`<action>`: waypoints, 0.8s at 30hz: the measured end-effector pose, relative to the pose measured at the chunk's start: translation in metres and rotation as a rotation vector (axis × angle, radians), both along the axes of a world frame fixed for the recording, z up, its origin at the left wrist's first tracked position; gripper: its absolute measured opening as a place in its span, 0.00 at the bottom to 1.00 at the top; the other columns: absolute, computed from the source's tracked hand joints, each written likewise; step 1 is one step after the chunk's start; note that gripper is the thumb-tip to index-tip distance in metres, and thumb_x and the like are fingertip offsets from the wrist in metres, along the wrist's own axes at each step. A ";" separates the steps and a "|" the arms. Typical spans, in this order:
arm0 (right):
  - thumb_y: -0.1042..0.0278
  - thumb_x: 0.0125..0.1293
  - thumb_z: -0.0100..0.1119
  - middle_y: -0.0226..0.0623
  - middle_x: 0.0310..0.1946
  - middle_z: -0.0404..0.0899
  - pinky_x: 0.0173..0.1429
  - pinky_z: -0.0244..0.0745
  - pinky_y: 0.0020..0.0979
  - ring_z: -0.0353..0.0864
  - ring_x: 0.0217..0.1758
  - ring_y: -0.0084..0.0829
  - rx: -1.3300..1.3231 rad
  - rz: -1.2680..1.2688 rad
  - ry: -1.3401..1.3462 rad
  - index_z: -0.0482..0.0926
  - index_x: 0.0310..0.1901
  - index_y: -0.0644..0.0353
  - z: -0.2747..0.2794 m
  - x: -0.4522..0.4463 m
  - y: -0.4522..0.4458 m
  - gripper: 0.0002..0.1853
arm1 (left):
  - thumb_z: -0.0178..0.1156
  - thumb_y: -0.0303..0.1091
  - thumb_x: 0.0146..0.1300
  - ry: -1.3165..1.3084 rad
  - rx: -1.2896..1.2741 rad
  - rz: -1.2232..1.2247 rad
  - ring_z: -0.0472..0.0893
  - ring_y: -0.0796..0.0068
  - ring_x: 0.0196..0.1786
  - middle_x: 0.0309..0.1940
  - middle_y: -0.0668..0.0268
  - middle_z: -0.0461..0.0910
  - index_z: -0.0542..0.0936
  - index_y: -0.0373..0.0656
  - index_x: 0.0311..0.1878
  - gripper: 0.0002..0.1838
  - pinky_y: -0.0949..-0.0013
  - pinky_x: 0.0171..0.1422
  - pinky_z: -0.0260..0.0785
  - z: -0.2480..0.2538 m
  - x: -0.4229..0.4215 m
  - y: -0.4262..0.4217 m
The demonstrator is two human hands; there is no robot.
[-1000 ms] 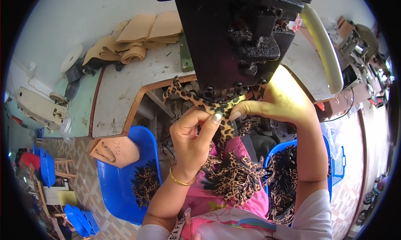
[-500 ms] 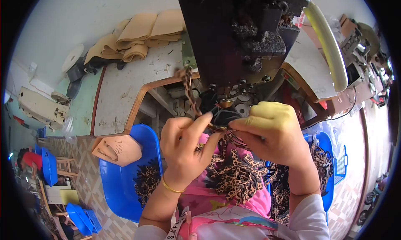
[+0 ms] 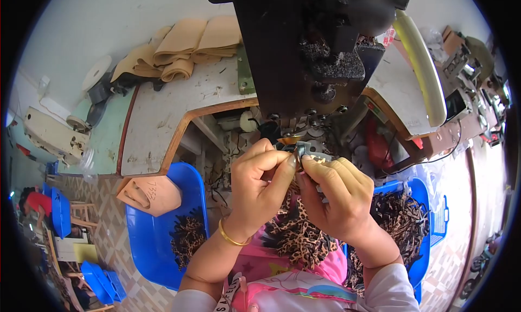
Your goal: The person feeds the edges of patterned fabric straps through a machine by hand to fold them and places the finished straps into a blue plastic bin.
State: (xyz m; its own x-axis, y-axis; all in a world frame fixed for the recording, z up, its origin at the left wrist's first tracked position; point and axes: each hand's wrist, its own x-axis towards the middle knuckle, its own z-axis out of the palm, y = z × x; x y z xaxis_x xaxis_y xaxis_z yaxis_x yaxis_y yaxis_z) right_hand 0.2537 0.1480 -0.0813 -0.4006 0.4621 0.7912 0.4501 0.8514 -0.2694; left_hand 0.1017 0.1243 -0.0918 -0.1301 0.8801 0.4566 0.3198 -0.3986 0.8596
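Note:
My left hand [image 3: 254,184] and my right hand [image 3: 339,195] meet just under the head of a black machine [image 3: 293,67]. Thumbs and forefingers of both are closed on a narrow dark strap [image 3: 298,161], mostly hidden by the fingertips. Right behind the fingertips are a brass-coloured curved guide [image 3: 290,140] and a small grey metal part of the machine. Below the hands, a heap of leopard-print straps [image 3: 304,238] with black undersides lies on the pink cloth over my lap.
Blue tubs holding more straps stand at left [image 3: 142,247] and right [image 3: 419,187]. A marked brown paper piece [image 3: 154,195] rests on the left tub. Rolled tan sheets [image 3: 179,40] lie on the worktable [image 3: 173,105]. A person in red [image 3: 39,200] is far left.
Both hands have drawn closer together at the machine. The leopard-print strap end that stood up beyond my left hand is out of sight. My right hand has moved left, its fingers now pinching.

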 end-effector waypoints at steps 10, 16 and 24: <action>0.80 0.48 0.63 0.33 0.23 0.71 0.24 0.66 0.28 0.71 0.21 0.29 -0.032 -0.005 -0.024 0.78 0.44 0.71 0.004 -0.001 0.003 0.18 | 0.51 0.22 0.65 -0.377 -0.167 0.007 0.65 0.90 0.24 0.20 0.73 0.72 0.78 0.31 0.25 0.12 0.81 0.27 0.55 0.002 0.017 0.002; 0.76 0.52 0.63 0.37 0.25 0.75 0.27 0.70 0.29 0.75 0.24 0.32 -0.155 0.101 0.019 0.78 0.44 0.69 0.012 0.000 0.000 0.16 | 0.56 0.24 0.65 -0.438 -0.094 -0.023 0.65 0.90 0.25 0.22 0.73 0.72 0.80 0.30 0.31 0.08 0.80 0.27 0.55 -0.014 0.009 0.000; 0.71 0.60 0.66 0.27 0.29 0.80 0.26 0.67 0.18 0.73 0.23 0.13 -0.987 0.248 0.546 0.78 0.41 0.65 0.004 0.019 0.039 0.10 | 0.53 0.28 0.68 -0.431 -0.013 -0.035 0.68 0.90 0.23 0.24 0.69 0.76 0.81 0.30 0.35 0.11 0.83 0.26 0.56 -0.030 0.011 0.003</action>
